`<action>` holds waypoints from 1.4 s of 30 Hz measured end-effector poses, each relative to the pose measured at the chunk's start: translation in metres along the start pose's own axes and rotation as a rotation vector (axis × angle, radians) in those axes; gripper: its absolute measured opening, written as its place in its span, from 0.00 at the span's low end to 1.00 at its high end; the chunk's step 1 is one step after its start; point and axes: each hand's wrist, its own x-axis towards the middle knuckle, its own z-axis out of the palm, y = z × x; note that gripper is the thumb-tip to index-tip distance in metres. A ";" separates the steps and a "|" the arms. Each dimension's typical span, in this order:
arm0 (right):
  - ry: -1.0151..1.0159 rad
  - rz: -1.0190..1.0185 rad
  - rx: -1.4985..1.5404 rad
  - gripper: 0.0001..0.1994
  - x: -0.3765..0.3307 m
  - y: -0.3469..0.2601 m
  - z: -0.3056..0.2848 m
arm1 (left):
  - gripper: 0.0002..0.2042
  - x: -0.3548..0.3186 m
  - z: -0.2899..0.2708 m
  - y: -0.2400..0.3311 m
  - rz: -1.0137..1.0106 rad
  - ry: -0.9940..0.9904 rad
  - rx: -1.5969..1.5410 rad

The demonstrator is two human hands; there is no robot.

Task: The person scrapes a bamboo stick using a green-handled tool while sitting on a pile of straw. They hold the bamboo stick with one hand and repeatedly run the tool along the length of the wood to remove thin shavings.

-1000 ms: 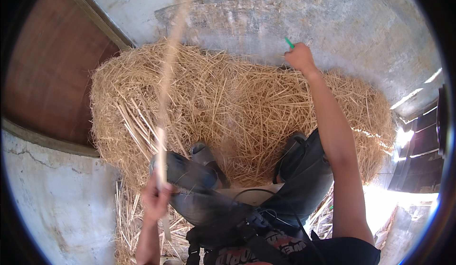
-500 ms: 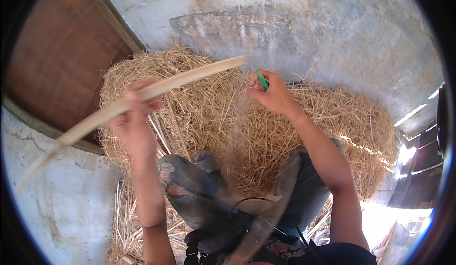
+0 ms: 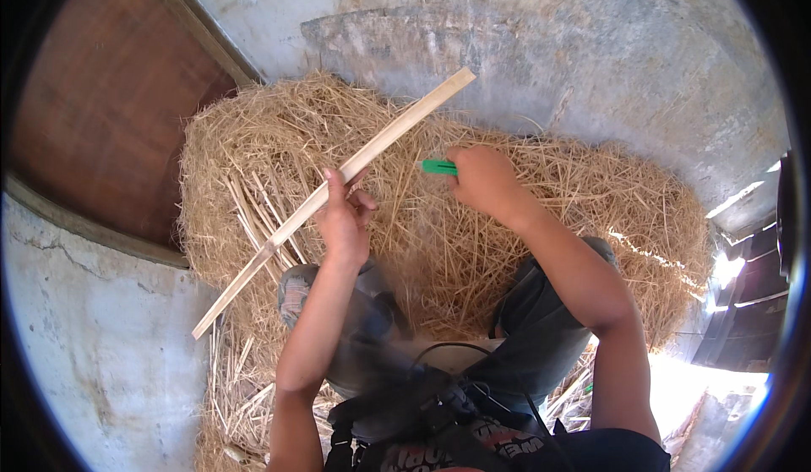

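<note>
The left hand (image 3: pixel 345 218) is closed around a long, flat strip (image 3: pixel 338 195) of pale wood or split bamboo. The fingers (image 3: pixel 365 204) wrap it near its middle, and the thumb lies along the near face. The strip is thin and straight with smooth, squared edges. It runs on a slant: its upper end is over the far part of the straw pile (image 3: pixel 439 244), and its lower end hangs out past the pile's left edge, over the grey floor (image 3: pixel 93 345).

The right hand (image 3: pixel 483 180) is clenched around a small green tool (image 3: pixel 439 167). Only a short, flat green end comes out of the fist toward the left, so I cannot tell if it is a knife or some other tool. This end is near the strip but apart from it, just to the right of the left hand.

The straw pile is dry, yellow and rough, with loose stalks going in all directions. Some thicker pale sticks (image 3: pixel 253 214) lie on its left part, under the strip. The person sits at the pile's near edge, and the knees in grey trousers (image 3: pixel 541 328) press into the straw.

Behind the pile rises a rough, stained concrete wall (image 3: pixel 541 58). At the left there is a brown wooden panel (image 3: pixel 93 109) with a raised frame. Bare floor shows to the left of the pile.
</note>
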 end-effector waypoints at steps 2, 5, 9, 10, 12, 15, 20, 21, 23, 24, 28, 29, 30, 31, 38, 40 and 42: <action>-0.036 0.029 -0.016 0.05 -0.004 -0.013 0.012 | 0.29 -0.003 0.004 -0.010 -0.017 -0.011 -0.001; -0.073 0.024 -0.019 0.05 -0.008 -0.025 0.023 | 0.32 -0.011 0.010 -0.017 -0.090 -0.106 0.035; -0.121 0.024 -0.010 0.05 -0.006 -0.026 0.034 | 0.32 -0.020 0.008 -0.023 -0.107 -0.197 0.041; -0.128 0.025 0.008 0.05 -0.005 -0.027 0.034 | 0.33 -0.018 0.003 -0.026 -0.120 -0.200 0.053; -0.143 0.026 0.045 0.06 -0.004 -0.027 0.036 | 0.34 -0.015 -0.009 -0.033 -0.123 -0.212 0.091; -0.133 0.006 0.071 0.07 -0.005 -0.026 0.034 | 0.35 -0.011 -0.016 -0.039 -0.044 -0.234 0.151; -0.120 0.009 0.090 0.06 -0.009 -0.022 0.031 | 0.36 -0.024 0.009 -0.032 -0.026 -0.189 0.054; -0.135 0.019 0.084 0.06 -0.010 -0.024 0.030 | 0.34 -0.026 0.008 -0.030 -0.038 -0.203 0.047; -0.138 0.019 0.072 0.06 -0.011 -0.025 0.028 | 0.31 -0.027 0.006 -0.026 -0.061 -0.236 0.032; -0.141 0.020 0.065 0.06 -0.011 -0.025 0.028 | 0.30 -0.027 0.006 -0.026 -0.060 -0.221 0.033; -0.177 0.009 0.035 0.05 -0.010 -0.020 0.037 | 0.23 -0.015 -0.006 -0.031 -0.034 -0.158 0.076; -0.202 0.011 0.036 0.06 -0.010 -0.023 0.035 | 0.21 -0.011 -0.013 -0.030 -0.022 -0.140 0.096; -0.228 0.013 0.037 0.06 -0.010 -0.025 0.034 | 0.20 -0.008 -0.020 -0.028 0.012 -0.134 0.051; -0.242 0.034 0.056 0.07 -0.010 -0.024 0.033 | 0.20 -0.006 -0.019 -0.020 0.043 -0.130 0.007; -0.191 0.098 0.182 0.09 -0.004 0.002 0.017 | 0.22 0.013 -0.046 -0.001 0.091 0.041 -0.010; -0.145 0.162 0.318 0.11 -0.002 -0.002 0.007 | 0.24 0.013 -0.038 -0.008 0.064 0.163 0.066; -0.054 0.224 0.459 0.13 0.001 -0.006 0.004 | 0.24 0.011 -0.036 -0.009 0.072 0.077 0.126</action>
